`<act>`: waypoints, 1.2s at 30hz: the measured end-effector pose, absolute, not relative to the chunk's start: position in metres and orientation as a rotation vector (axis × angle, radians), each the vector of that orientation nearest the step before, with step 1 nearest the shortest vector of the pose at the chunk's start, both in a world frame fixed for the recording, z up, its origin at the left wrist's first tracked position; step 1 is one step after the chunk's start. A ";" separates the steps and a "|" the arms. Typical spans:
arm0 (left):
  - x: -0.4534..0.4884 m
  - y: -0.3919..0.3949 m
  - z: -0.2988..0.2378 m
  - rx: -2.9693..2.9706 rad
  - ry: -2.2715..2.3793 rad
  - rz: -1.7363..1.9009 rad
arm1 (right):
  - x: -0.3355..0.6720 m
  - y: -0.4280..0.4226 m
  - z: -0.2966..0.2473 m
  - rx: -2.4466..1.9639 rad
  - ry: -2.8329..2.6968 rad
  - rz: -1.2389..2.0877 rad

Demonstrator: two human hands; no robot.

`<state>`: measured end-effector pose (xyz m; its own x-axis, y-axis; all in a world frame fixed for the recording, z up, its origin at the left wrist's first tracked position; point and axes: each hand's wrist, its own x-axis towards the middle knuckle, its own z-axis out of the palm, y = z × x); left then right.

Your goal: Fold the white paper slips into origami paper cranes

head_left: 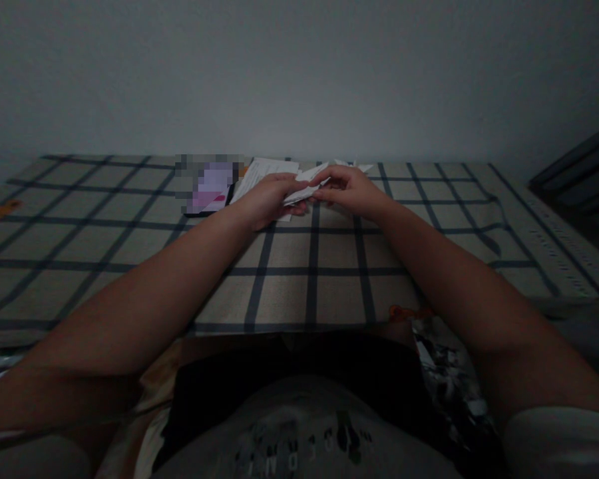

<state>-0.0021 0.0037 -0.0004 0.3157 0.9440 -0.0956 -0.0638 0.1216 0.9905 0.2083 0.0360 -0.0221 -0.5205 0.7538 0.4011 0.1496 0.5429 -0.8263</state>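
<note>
My left hand [272,197] is closed on a folded white paper [300,193], thumb on top and fingers underneath. My right hand [348,189] pinches the right end of the same paper between thumb and fingers. Partly beneath my left hand, a white printed sheet [268,170] lies on the checked tablecloth [284,293]. Pointed white paper parts [363,167] stick out behind my right hand; whether they belong to the held paper, I cannot tell.
A phone-like device with a lit screen [213,186] lies left of the sheet, partly blurred out. An orange item [0,211] is at the table's left edge. The plain wall [299,80] rises behind the table. Dark slatted furniture [584,179] stands at the right.
</note>
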 end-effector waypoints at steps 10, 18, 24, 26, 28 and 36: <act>-0.001 0.005 -0.007 1.208 0.910 0.876 | 0.212 0.041 -0.024 -0.750 -2.048 0.838; -0.001 0.007 -0.008 1.195 0.914 1.007 | 0.211 0.039 -0.022 -0.790 -2.048 0.778; -0.002 0.006 -0.006 1.145 0.876 0.969 | 0.211 0.039 -0.022 -0.770 -2.048 0.751; -0.002 0.006 -0.004 1.105 0.879 0.971 | 0.211 0.038 -0.022 -0.772 -2.041 0.783; -0.001 0.005 -0.003 1.079 0.885 0.970 | 0.212 0.037 -0.021 -0.786 -2.028 0.812; -0.008 0.010 -0.006 1.135 0.810 0.913 | 0.211 0.033 -0.020 -0.737 -2.017 0.864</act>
